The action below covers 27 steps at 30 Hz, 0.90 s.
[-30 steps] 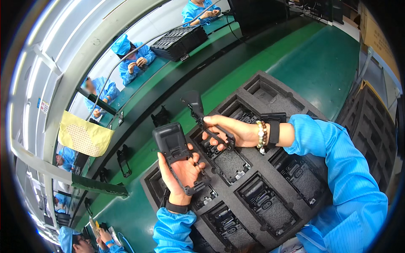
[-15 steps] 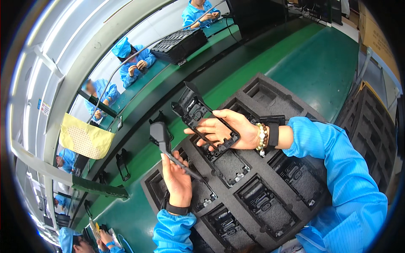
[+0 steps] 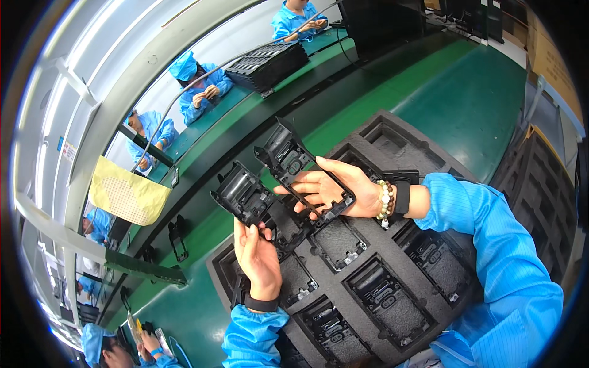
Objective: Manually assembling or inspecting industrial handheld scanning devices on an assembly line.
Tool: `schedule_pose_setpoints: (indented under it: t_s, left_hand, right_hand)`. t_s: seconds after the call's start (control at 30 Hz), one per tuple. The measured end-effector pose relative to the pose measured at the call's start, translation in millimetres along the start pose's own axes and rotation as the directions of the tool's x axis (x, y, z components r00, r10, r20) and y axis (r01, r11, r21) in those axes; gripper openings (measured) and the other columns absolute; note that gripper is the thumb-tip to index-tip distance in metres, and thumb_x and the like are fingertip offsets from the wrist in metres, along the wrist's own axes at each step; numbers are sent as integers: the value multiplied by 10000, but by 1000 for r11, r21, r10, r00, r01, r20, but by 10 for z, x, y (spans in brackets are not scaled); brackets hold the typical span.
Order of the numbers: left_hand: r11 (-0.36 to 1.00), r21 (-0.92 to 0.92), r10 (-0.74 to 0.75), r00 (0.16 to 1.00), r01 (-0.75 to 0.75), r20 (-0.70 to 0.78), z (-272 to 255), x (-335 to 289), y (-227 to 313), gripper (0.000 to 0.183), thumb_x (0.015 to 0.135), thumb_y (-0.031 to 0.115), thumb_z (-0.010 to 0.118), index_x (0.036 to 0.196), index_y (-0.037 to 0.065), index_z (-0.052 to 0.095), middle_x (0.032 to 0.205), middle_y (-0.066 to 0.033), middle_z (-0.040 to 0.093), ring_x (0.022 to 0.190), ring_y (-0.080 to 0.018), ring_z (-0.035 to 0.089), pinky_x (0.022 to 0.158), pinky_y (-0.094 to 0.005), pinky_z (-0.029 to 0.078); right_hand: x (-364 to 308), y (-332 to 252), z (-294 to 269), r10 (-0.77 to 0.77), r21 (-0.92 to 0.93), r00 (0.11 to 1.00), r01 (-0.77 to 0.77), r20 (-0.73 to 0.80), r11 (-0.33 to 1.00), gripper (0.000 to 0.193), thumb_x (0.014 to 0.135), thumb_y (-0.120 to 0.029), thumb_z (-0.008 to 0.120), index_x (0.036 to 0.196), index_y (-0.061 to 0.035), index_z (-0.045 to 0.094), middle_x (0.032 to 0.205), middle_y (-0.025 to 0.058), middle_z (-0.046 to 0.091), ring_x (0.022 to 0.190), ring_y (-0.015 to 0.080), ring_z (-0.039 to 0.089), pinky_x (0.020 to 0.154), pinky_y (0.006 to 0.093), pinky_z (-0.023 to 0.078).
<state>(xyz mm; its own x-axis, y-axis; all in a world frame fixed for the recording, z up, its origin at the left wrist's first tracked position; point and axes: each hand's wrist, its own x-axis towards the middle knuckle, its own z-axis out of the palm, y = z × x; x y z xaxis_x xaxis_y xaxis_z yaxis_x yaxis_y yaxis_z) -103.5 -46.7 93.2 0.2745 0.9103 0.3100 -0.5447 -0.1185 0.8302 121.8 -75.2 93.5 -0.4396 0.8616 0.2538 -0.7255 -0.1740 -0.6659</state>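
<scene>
My left hand (image 3: 259,262) grips a black plastic housing (image 3: 242,191) by its lower end, the moulded inner side in view. Close to its right, a second black housing with an open rectangular frame (image 3: 289,161) rests tilted on my right hand (image 3: 359,189). That hand is palm up, thumb at the frame's edge and fingers stretched out under it. Beneath both hands lies a dark grey foam tray (image 3: 379,238). Similar black housings (image 3: 388,295) sit in several of its compartments; my left hand and its housing partly cover the tray's left side.
Another black frame (image 3: 178,239) lies on the green bench to the left. A yellow perforated sheet (image 3: 129,190) hangs at the left. Stacked black trays (image 3: 267,66) stand across the bench near several co-workers in blue. More foam trays (image 3: 540,184) are at the right.
The housing in my left hand has turned from edge-on to showing its inner side, and is now closer to the other one. My right hand keeps its hold, little moved. The view has shifted slightly.
</scene>
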Motion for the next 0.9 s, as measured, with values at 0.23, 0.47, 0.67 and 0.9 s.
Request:
schedule_pose_setpoints:
  t_s: [0.23,0.47,0.67,0.9]
  left_hand:
    - [997,-9,-75,997,75,-12,13,20,-24,548,932,101,570,1436,29,368,1034,25,551,912,-82,505,763,-246,383]
    - [996,73,-43,997,48,-61,-60,33,-83,228,972,140,546,1185,66,509,940,27,511,849,-78,480,685,-241,374]
    - [983,122,-125,989,135,-85,-118,26,-91,319,977,145,533,1288,81,503,968,53,524,810,-46,475,659,-212,397]
    - [980,74,-181,982,184,-54,-80,3,-79,427,993,148,485,1405,72,407,1101,15,559,881,-70,528,693,-215,422]
  right_hand:
    - [-10,-8,-13,3,-34,999,-5,-52,999,688,992,-568,343,1444,-50,376,1416,72,497,1070,190,597,844,329,496]
    - [30,36,-250,-155,-376,902,-9,-402,927,486,1040,-402,369,1333,-21,441,1371,138,493,953,244,687,713,313,579]
    - [239,-415,-607,-279,-347,656,28,-701,938,363,1014,-183,362,1239,95,423,1368,223,461,1000,337,676,714,349,592]
    - [802,-1157,-1668,-421,-626,499,-371,-757,686,203,931,-63,436,1077,41,529,1049,207,648,853,255,709,643,353,596]
